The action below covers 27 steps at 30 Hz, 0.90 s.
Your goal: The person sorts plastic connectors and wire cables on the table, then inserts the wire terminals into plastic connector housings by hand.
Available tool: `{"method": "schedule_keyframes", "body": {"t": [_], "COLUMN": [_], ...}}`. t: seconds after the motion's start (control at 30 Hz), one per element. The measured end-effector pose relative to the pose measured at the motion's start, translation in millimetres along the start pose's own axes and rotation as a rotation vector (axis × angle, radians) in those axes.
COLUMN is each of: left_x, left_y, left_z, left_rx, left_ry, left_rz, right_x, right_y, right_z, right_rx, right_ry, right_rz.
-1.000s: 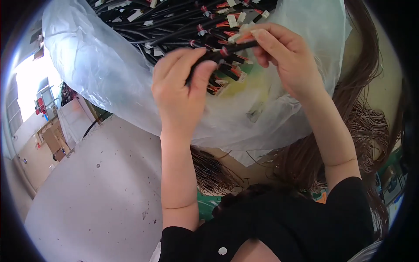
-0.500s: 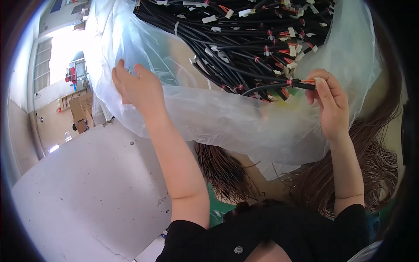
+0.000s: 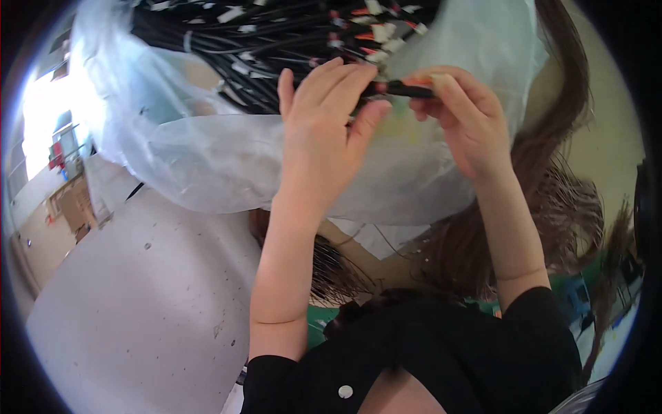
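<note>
A black cable (image 3: 403, 90) with a red band near its end is pinched by my right hand (image 3: 465, 114), thumb against fingers. My left hand (image 3: 321, 131) lies close beside the same cable, back of the hand up. Its fingers are stretched and the thumb stands apart, level with the cable; whether it touches the cable is hidden. Beyond both hands lies a heap of black cables (image 3: 276, 38) with white connectors and red-orange wire ends. A translucent plastic bag (image 3: 221, 162) surrounds the heap, its near edge folded below my hands.
Brown thin wires (image 3: 455, 252) lie bundled at the near right, and a darker bundle (image 3: 334, 265) sits below the bag. To the left is a white speckled surface (image 3: 138, 297). Cardboard boxes (image 3: 74, 205) stand farther off at the left.
My left hand has moved right, from the bag's left side to the held cable. My right hand keeps its pinch on the cable. The whole view has shifted, with the scene sliding left and up.
</note>
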<state>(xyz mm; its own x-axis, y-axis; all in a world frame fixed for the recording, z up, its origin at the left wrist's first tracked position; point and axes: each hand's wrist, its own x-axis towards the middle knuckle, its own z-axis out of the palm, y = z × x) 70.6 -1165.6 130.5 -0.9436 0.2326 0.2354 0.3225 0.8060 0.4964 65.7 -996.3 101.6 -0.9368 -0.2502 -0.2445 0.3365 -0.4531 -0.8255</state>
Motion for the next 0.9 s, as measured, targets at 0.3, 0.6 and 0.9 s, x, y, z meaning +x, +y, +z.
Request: {"method": "schedule_keyframes", "body": {"t": [0.3, 0.6, 0.9], "left_x": [3.7, 0.5, 1.6], "left_y": [-4.6, 0.5, 2.2], "left_z": [7.9, 5.0, -3.1], "left_rx": [-0.168, -0.164, -0.250], "left_ry": [0.055, 0.099, 0.056], "left_rz": [-0.092, -0.125, -0.216], "right_x": [7.6, 9.7, 10.4], "right_y": [8.5, 11.2, -7.1], "right_z": [-0.1, 4.2, 19.0], "right_rx": [0.344, 0.459, 0.541], "right_ry": [-0.020, -0.078, 0.003], "right_rz": [0.121, 0.132, 0.239]}}
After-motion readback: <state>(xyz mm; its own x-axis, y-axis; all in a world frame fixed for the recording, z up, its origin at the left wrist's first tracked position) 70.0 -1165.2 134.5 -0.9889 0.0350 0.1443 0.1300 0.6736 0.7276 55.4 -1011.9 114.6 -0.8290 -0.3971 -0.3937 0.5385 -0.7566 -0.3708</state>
